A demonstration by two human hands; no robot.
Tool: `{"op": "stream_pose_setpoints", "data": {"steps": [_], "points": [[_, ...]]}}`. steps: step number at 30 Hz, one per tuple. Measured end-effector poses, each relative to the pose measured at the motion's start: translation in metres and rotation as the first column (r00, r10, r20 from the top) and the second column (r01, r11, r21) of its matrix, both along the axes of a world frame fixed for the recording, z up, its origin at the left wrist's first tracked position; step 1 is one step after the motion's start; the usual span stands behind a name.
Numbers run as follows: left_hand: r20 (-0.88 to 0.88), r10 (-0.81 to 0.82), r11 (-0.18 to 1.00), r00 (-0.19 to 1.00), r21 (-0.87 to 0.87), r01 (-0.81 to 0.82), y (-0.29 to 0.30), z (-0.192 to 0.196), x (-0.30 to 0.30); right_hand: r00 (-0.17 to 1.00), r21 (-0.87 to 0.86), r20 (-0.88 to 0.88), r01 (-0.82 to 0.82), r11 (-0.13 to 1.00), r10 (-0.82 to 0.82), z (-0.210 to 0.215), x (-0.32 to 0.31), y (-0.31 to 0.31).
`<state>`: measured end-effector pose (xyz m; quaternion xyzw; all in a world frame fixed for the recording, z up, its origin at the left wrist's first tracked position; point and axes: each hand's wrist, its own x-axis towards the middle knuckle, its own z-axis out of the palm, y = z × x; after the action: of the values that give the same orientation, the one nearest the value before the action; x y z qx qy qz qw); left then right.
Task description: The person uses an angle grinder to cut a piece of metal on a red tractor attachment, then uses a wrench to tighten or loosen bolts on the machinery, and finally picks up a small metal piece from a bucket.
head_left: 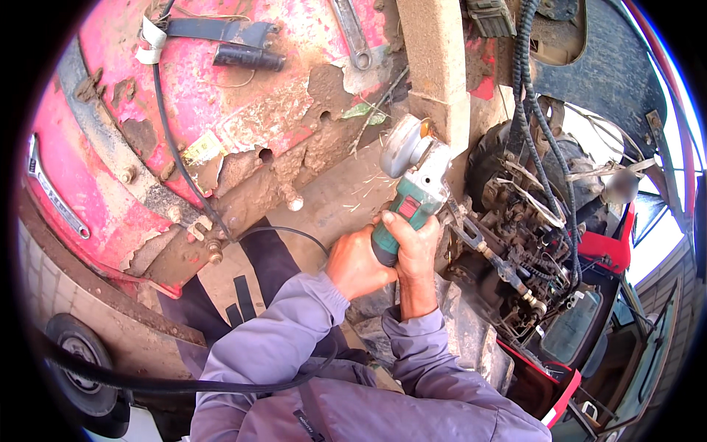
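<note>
Both of my hands are closed around a green and grey angle grinder (417, 197). My left hand (359, 264) wraps the rear end of its body, and my right hand (417, 254) grips just beside it, thumb along the casing. The grinder's head points away from me, with its round metal guard (401, 146) up and to the left. An orange-brown edge shows beside the guard, close to a dusty upright beam (434, 62); whether it touches the beam I cannot tell. A black cord (283, 229) runs near my left hand.
A worn red machine body (272, 110) caked with mud fills the left. On it lie a combination wrench (59, 195), another wrench (352, 33) and a black tube (248, 57). Greasy linkages (508, 272), hanging hoses (524, 88) and a large tyre (486, 166) crowd the right.
</note>
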<state>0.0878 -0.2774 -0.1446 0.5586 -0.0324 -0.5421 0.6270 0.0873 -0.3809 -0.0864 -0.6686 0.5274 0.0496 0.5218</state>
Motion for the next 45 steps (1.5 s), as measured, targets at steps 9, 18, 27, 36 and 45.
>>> {"op": "stream_pose_setpoints", "data": {"steps": [9, 18, 27, 36, 45], "points": [[-0.058, 0.034, 0.991, 0.998, -0.126, -0.041, 0.002, -0.009, 0.001, 0.999, -0.064, -0.052, -0.021, 0.998, 0.018, -0.003, -0.001, 0.001], [-0.026, 0.042, 0.998, 0.999, -0.042, -0.043, 0.005, -0.005, 0.002, 1.0, -0.023, -0.004, -0.017, 1.0, 0.017, -0.005, 0.008, 0.007], [-0.045, 0.019, 0.998, 0.999, -0.059, -0.022, 0.003, -0.005, 0.004, 1.0, -0.059, -0.026, -0.016, 0.998, 0.015, -0.005, 0.005, 0.002], [-0.04, -0.033, 0.996, 0.999, -0.083, 0.03, 0.004, -0.007, 0.001, 0.999, -0.057, -0.046, -0.006, 0.998, 0.004, -0.005, 0.001, 0.0], [-0.096, 0.017, 0.997, 0.995, -0.078, -0.025, 0.004, 0.001, 0.014, 1.0, -0.05, -0.013, -0.024, 0.998, 0.023, -0.004, 0.005, 0.0]]}}
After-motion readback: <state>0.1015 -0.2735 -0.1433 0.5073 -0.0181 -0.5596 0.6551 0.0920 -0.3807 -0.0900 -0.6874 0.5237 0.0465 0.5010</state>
